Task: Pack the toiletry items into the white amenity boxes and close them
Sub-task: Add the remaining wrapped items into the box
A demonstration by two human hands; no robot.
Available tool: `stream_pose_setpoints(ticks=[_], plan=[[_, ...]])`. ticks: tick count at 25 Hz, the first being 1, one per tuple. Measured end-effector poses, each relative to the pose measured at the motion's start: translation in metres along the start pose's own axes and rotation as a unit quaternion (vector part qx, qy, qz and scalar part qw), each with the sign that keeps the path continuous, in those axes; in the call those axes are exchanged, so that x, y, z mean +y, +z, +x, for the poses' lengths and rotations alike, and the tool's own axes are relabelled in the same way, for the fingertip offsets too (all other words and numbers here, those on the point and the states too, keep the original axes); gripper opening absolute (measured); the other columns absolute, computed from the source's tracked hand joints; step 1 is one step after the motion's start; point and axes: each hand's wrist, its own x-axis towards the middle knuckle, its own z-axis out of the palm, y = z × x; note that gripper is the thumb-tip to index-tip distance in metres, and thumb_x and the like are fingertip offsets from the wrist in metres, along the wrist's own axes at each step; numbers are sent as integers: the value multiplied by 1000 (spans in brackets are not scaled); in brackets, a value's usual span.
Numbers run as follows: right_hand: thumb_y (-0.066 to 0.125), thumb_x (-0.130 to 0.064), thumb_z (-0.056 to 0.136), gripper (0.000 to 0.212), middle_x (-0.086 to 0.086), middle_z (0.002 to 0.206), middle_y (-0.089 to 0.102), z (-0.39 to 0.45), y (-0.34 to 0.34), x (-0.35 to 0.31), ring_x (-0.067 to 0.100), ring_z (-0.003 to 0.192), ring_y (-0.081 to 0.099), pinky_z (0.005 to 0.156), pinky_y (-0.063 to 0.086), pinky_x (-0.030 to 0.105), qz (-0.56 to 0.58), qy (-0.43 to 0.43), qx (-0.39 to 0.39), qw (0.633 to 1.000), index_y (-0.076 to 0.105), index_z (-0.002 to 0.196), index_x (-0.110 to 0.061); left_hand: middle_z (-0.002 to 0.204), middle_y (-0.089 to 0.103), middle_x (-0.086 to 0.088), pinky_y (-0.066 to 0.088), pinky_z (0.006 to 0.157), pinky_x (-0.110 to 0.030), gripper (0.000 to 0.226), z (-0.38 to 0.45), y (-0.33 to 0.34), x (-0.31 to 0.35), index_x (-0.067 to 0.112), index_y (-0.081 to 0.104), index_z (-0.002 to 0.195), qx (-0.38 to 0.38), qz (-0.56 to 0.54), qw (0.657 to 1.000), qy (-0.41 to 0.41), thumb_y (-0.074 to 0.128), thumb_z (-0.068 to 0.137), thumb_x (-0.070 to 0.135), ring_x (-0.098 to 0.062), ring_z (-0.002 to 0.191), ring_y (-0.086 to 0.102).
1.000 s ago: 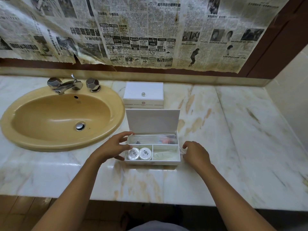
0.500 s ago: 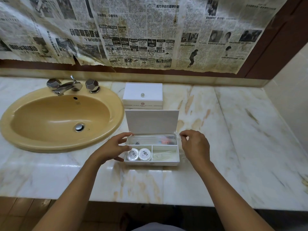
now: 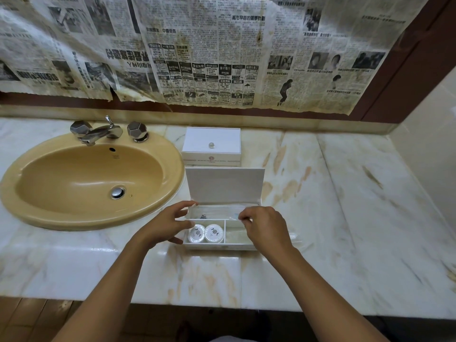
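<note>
Two boxes mid-counter: open box (image 3: 223, 228), closed box (image 3: 211, 147) behind | two soaps (image 3: 205, 233) front-left compartment | left hand (image 3: 164, 224), right hand (image 3: 266, 227) pinch one sachet (image 3: 217, 210) over rear compartment

Both hands reach forward, left (image 3: 165, 224) and right (image 3: 265, 227), fingers curled.

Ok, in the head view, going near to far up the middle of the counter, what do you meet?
Counter front edge → open box holding two round soaps, both hands at it → its raised lid → closed box → newspaper on the wall.
</note>
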Motion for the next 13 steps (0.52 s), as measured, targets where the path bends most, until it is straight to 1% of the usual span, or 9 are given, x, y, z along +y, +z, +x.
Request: stream_pose_setpoints(ticks=[4, 8, 11, 13], plan=[[52, -12, 91, 26, -3, 103, 72, 1, 9, 3, 19, 93, 64, 71, 40, 23, -36, -9, -31, 999, 74, 101, -23, 142, 52, -1, 62, 69, -41, 52, -1, 0, 2, 46, 57, 126, 1, 3, 1000, 0, 67, 88, 11, -19, 135, 45], [50, -9, 89, 30, 0, 105, 70, 2, 23, 6, 20, 96, 62, 69, 36, 21, -52, -5, -64, 997, 73, 104, -21, 143, 51, -3, 62, 68, -39, 53, -1, 1, 2, 44, 55, 128, 4, 10, 1000, -4, 67, 88, 11, -19, 134, 47], [51, -5, 86, 29, 8, 107, 67, 1, 33, 7, 26, 95, 63, 75, 43, 25, -76, 4, -105, 992, 73, 101, -17, 143, 51, -4, 62, 68, -39, 54, -2, 1, 3, 44, 55, 129, 4, 9, 1000, -5, 67, 88, 11, -20, 134, 47], [52, -4, 85, 26, 10, 102, 66, 3, 34, 6, 28, 93, 63, 73, 44, 25, -70, 16, -114, 991, 73, 98, -13, 142, 52, -3, 62, 67, -38, 54, -3, 2, 4, 44, 55, 128, 5, 10, 1000, -4, 67, 88, 10, -20, 134, 47]])
